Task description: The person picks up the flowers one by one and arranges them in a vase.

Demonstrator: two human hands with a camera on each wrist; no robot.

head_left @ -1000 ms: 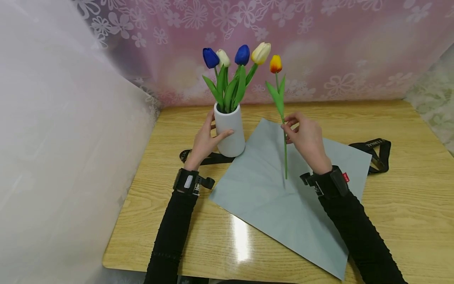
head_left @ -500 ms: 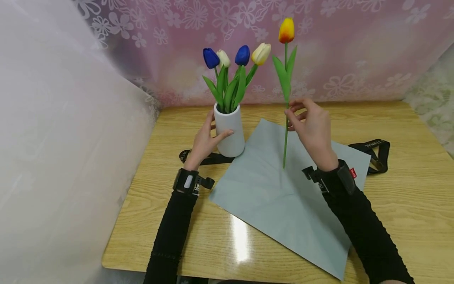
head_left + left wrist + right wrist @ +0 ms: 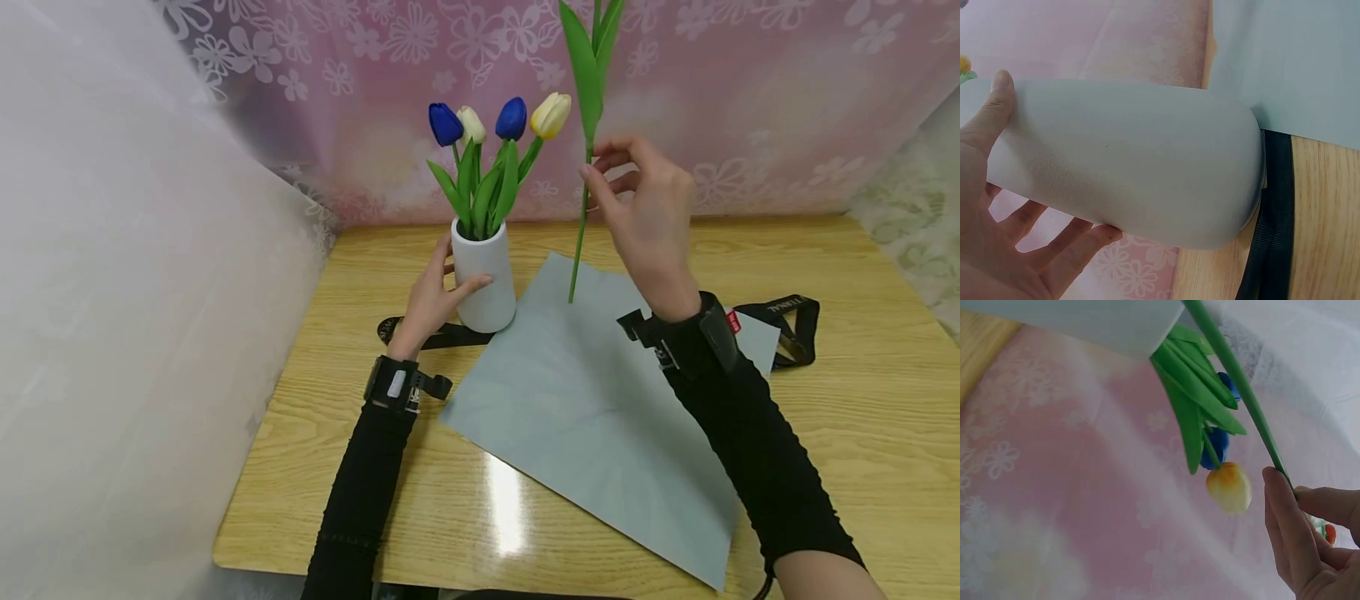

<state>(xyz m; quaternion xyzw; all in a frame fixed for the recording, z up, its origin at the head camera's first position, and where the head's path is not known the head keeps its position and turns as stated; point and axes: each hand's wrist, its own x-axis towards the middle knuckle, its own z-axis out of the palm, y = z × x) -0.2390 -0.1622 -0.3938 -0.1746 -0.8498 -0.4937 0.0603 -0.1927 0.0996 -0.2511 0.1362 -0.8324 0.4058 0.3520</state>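
A white vase (image 3: 483, 287) stands upright on the table, holding two blue tulips (image 3: 512, 118) and two pale cream ones (image 3: 551, 115). My left hand (image 3: 431, 296) grips the vase from its left side, thumb across the front and fingers behind; the left wrist view shows the smooth vase wall (image 3: 1135, 156) in that grasp. To the vase's right and higher, my right hand (image 3: 648, 212) pinches the green stem of another tulip (image 3: 588, 92) between thumb and fingers. Its bloom is above the head view's edge. In the right wrist view the stem (image 3: 1241, 384) crosses in front of the vase flowers.
A grey-blue sheet (image 3: 600, 400) lies flat across the wooden table (image 3: 862, 433). One black strap (image 3: 457, 335) runs beside the vase base, and a looped black strap (image 3: 806, 333) lies at right. A pink floral curtain (image 3: 750, 108) hangs behind.
My right hand has raised the orange-yellow tulip, first slightly right, then back left toward the vase; its bloom has left the head view. The left hand and vase have stayed put.
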